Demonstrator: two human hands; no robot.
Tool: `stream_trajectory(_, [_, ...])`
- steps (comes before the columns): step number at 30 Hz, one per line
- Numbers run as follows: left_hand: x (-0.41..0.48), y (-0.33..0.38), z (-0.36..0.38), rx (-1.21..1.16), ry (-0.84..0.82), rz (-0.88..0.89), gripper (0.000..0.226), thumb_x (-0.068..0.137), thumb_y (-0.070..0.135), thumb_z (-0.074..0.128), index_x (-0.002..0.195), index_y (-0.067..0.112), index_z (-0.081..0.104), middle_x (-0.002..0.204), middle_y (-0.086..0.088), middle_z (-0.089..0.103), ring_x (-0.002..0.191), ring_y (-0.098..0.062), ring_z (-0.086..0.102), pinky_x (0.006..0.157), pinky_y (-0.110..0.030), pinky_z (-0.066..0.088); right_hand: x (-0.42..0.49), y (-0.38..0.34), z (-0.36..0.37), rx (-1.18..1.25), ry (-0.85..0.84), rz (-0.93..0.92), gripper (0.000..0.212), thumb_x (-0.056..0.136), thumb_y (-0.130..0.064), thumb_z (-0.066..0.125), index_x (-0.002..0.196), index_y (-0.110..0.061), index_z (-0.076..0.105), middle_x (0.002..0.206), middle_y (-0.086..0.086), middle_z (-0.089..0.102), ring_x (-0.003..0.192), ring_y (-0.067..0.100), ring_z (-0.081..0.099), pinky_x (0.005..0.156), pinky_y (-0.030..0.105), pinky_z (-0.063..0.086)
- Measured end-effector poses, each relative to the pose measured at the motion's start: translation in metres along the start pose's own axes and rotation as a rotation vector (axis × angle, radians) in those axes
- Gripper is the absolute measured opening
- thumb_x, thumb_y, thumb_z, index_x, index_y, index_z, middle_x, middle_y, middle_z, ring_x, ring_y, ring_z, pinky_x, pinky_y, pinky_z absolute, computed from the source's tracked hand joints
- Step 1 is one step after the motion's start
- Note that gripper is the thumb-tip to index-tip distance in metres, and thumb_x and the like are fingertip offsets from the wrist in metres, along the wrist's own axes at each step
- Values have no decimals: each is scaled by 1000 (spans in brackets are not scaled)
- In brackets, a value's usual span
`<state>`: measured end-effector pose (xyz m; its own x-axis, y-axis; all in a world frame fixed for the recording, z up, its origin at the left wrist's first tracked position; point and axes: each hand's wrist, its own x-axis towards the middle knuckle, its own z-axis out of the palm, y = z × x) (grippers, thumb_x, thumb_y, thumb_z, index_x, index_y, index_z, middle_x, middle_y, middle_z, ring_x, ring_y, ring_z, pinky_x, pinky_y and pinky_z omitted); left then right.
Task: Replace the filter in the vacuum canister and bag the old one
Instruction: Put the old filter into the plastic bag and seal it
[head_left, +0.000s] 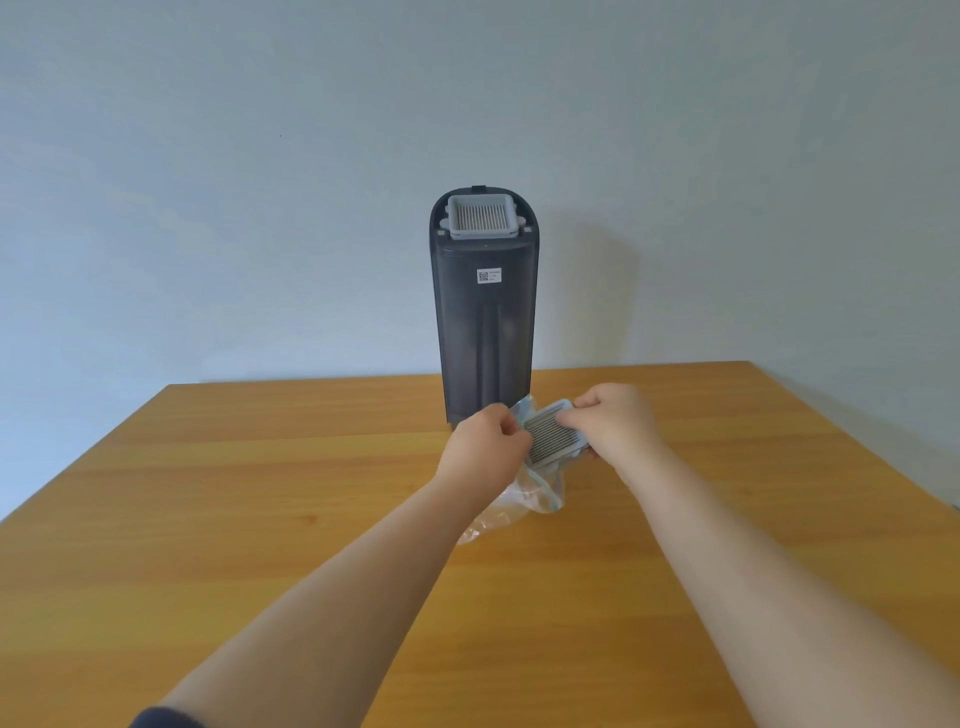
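A dark grey vacuum canister stands upright at the back of the wooden table. A pale pleated filter sits in its top. In front of it, my right hand grips a second, grey-framed pleated filter by its right side. My left hand pinches the mouth of a clear plastic bag, which hangs crumpled down to the table. The filter's lower edge sits at the bag's opening; how far it is inside I cannot tell.
A plain pale wall rises behind the table. The table's back edge runs just behind the canister, and its right edge slants down at the far right. Both forearms reach in from the bottom of the view.
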<state>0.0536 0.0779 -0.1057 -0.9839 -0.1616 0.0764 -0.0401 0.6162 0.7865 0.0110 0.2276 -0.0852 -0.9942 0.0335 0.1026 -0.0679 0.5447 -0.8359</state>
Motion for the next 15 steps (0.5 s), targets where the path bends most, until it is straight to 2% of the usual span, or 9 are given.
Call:
stream_trajectory(3, [2,3,-1,-8,15,11,7,88,17,50,84,17,56,83,-4,69,71,-25,68,67,-43,60,-4,-4,4,-58,11,-70,15,78,-20,76,69,-20,64,70,-1,68,60,15,66,59,36,59])
stream_trajectory(7, [3,4,-1,-19,11,11,9,89,19,48,83,21,55,80,-5,71,70,-25,71,71,-45,61,-10,-9,6,-87,-28,-138,9,80,-25,77,79,-19,70,77,-6,66,73,13,65,59,26,50])
stream_trajectory(10, [2,4,0,-40,-25,25,10,91,16,48,89,18,57,77,-4,69,58,-18,66,62,-38,60,-11,-10,8,-59,13,-147,10,81,-25,76,80,-16,74,79,-6,69,76,13,65,62,26,49])
stream_trajectory(13, [2,6,-2,-76,-46,27,9,90,14,48,89,16,57,75,-2,67,54,-15,64,55,-31,58,-13,-7,9,-70,100,-134,11,82,-26,74,82,-14,74,82,-4,71,78,15,66,60,27,47])
stream_trajectory(15, [2,7,-4,-107,-57,23,9,90,13,49,87,15,58,73,-2,67,51,-14,63,53,-30,56,-14,-5,9,-75,95,-136,13,82,-25,75,81,-12,75,81,-1,72,76,18,67,62,31,53])
